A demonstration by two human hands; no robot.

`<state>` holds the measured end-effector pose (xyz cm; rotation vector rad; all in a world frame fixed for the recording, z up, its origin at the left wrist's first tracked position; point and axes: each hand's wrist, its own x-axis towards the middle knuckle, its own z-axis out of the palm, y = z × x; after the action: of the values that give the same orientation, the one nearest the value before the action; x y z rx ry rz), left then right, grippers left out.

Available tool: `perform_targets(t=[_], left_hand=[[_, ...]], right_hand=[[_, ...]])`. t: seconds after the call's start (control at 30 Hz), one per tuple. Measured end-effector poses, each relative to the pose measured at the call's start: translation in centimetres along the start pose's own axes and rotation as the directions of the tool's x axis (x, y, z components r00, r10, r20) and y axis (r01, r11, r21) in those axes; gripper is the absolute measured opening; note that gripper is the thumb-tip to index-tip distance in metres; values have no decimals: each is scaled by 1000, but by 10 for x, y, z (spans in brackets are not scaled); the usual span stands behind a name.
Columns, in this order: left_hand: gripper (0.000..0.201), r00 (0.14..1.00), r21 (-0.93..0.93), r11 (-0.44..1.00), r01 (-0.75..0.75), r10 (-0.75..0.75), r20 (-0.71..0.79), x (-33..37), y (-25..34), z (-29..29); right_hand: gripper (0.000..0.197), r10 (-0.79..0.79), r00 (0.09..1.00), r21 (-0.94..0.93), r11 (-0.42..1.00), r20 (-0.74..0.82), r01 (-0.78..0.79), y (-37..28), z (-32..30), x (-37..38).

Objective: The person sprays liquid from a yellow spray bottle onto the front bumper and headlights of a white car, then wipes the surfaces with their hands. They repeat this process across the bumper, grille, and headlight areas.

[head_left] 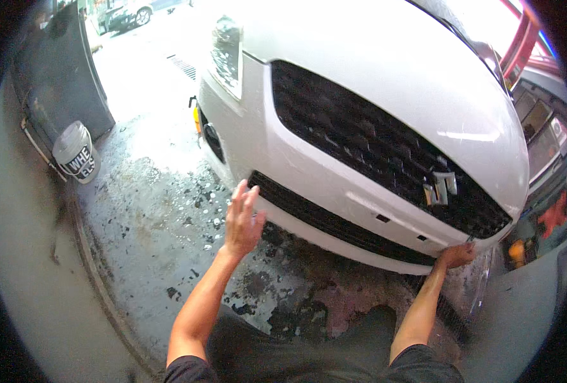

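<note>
A white car's front bumper [309, 159] fills the middle of the view, wet and streaked in places. My left hand [242, 218] is raised at the bumper's lower left corner, fingers spread and nothing in them; whether it touches the paint I cannot tell. At the lower right, my right hand [457, 255] is against the bumper beside the end of the lower grille [341, 223]. Its fingers are bent and mostly hidden. Above lies the black upper grille [360, 137] with a chrome emblem [440, 189]. A headlight [226, 54] with whitish streaks sits at the upper left.
A white bucket [76, 153] with dark lettering stands by the left wall, next to a dark panel [60, 76]. The grey floor [143, 236] is wet and patchy. A floor drain [182, 66] lies beyond. Another vehicle [130, 14] is outside. An orange object [517, 253] is at the right.
</note>
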<state>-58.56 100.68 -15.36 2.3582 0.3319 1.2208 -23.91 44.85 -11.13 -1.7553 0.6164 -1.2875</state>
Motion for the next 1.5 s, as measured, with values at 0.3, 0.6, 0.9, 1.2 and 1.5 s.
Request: perform_targets(t=[0.3, 0.6, 0.9, 1.2, 1.5], left_hand=[[26, 828, -54, 830, 555, -545, 133, -40, 24, -215], [25, 276, -208, 228, 951, -931, 240, -112, 94, -356], [58, 235, -635, -452, 627, -667, 707, 197, 126, -352], [44, 405, -628, 53, 777, -805, 434, 389, 38, -225], [34, 889, -28, 889, 457, -457, 17, 558, -101, -67]], right_hand=[[59, 578, 488, -8, 650, 653, -760, 1, -47, 41], [39, 509, -535, -725, 320, 674, -610, -386, -152, -255], [23, -174, -388, 20, 929, 905, -370, -645, -184, -413], [35, -118, -183, 46, 933, 976, -358, -698, 6, -449], [47, -588, 71, 519, 759, 806, 394, -740, 158, -430]])
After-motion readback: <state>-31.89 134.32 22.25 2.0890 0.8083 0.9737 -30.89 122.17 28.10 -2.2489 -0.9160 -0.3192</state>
